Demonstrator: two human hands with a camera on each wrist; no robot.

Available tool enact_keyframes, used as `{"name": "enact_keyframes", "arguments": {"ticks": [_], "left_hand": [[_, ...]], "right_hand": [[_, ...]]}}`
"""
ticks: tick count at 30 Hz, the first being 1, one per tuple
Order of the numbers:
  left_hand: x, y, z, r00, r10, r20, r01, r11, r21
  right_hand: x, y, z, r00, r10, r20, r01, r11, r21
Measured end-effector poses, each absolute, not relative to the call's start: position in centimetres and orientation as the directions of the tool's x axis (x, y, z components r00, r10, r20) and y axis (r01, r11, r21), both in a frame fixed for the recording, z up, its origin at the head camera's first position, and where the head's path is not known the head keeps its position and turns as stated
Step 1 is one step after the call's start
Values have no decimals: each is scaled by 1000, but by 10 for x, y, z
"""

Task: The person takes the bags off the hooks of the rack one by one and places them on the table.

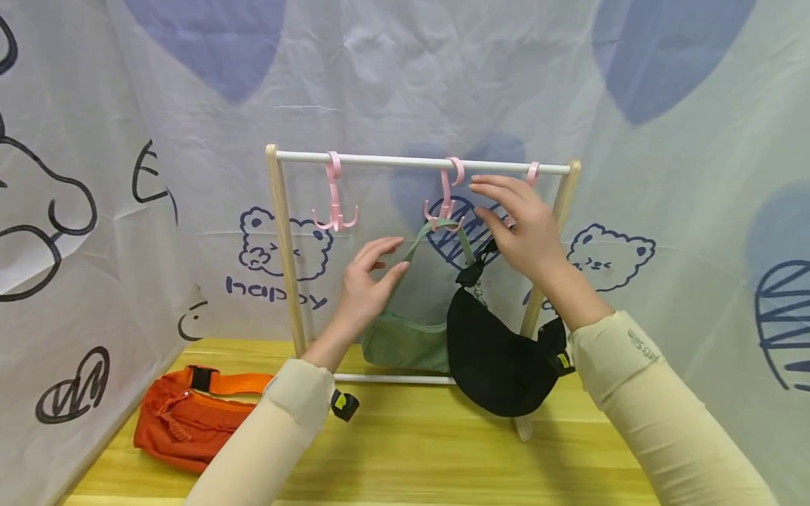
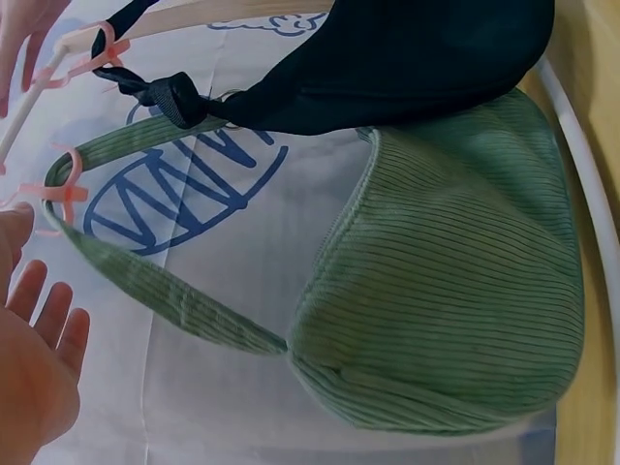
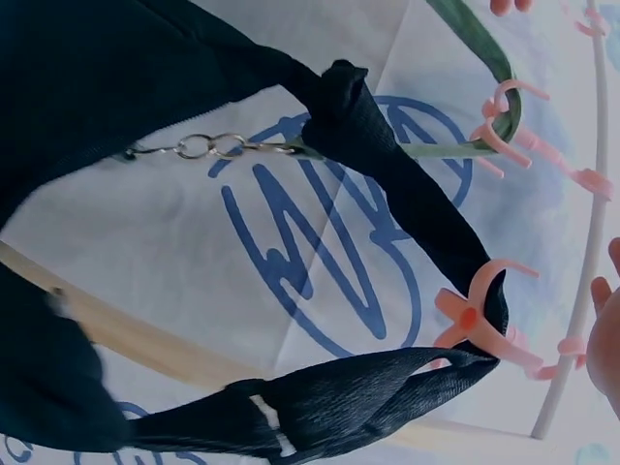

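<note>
A green corduroy shoulder bag [image 2: 446, 281] hangs by its strap from the middle pink hook [image 1: 446, 204]. To its right a black bag [image 1: 500, 358] hangs by a knotted black strap [image 3: 436, 213] from the right pink hook [image 3: 484, 320], overlapping the green bag in the head view. My left hand [image 1: 367, 281] is held beside the green strap [image 2: 174, 291], thumb and fingers apart with nothing between them. Up near the rail, between the middle and right hooks, my right hand [image 1: 525, 225] has its fingers extended and holds nothing.
A wooden rack with a white rail [image 1: 392, 161] stands on the yellow wood-grain table [image 1: 392, 443]. At its left end hangs a bare pink hook [image 1: 335, 200]. An orange waist bag [image 1: 190, 422] lies on the table at the left. Printed cloth [image 1: 430, 77] forms the backdrop.
</note>
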State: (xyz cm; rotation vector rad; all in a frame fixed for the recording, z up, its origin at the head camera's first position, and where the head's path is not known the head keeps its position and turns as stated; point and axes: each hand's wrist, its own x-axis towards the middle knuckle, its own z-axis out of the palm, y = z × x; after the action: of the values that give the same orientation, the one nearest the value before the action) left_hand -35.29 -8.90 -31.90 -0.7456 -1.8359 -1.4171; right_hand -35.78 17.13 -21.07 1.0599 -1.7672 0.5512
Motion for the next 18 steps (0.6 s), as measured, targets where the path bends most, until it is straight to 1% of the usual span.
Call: {"name": "enact_keyframes", "arguments": {"ticks": [3,7,9,12,15,18], "left_hand": [[-357,-84,-315,-609,21,793,771,248,586],[-362,-78,-311,-613,10,790,769,239,593],[-365,-75,-310,-616,2,788,766,234,599],[-368,-71,-307,-639,-11,769,747,229,624],[-371,-68,-305,-661,-16,750,730,217,648],[-372,-65,-302,-680,-28,732,714,200,671]], "right_hand": [[-366,167,-203,-156,-414,897,-837,537,103],[-376,162,-193,-159,-416,895,-825,555,111],[-380,159,-189,-163,-429,889,-820,559,120],[-385,156,-183,-168,-464,870,-815,562,142],[-390,154,-179,-185,-481,857,-814,563,140],[-393,154,-176,-218,-480,850,-813,571,114]]}}
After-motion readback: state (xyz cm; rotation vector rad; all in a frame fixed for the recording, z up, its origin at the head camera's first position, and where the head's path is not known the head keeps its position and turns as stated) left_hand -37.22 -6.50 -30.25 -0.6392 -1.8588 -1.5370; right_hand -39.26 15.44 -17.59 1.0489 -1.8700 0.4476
